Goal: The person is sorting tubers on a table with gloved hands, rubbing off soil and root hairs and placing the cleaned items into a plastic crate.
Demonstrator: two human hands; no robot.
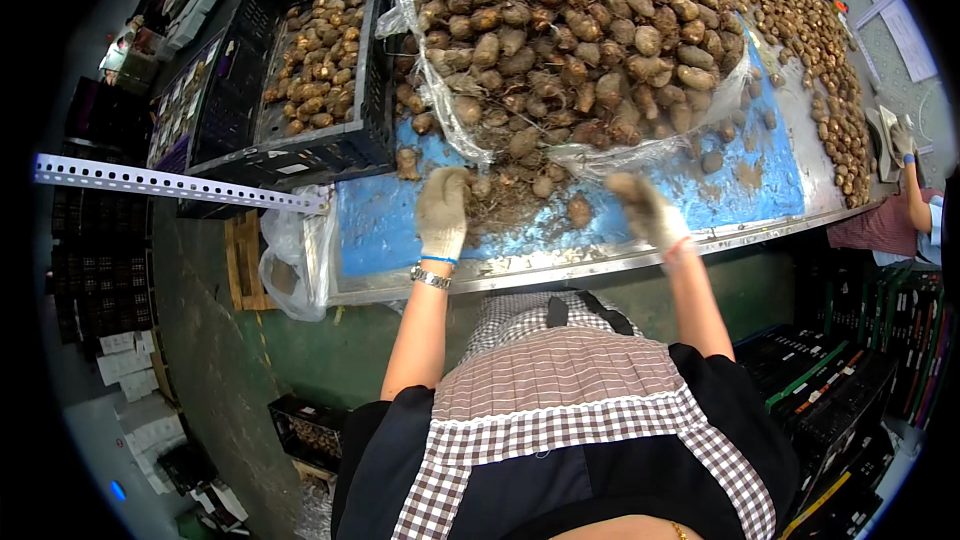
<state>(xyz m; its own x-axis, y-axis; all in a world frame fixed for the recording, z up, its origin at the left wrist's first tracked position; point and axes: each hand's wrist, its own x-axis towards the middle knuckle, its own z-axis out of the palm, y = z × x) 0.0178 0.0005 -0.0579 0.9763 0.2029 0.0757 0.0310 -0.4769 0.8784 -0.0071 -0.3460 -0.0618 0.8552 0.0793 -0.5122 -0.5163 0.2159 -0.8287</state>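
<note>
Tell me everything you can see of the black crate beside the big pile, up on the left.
The black crate is an open-topped rectangular box, apparently plastic, with slots through its walls and a white label on its near side. It stands upright, left of the heaped tubers. Loose brown tubers cover part of its dirty floor. The left hand and right hand are both clear of it.

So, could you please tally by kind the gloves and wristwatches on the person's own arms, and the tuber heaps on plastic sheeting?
Gloves: 2, on the left hand and the right hand
Wristwatches: 1
Tuber heaps on plastic sheeting: 1
Total: 4
</note>
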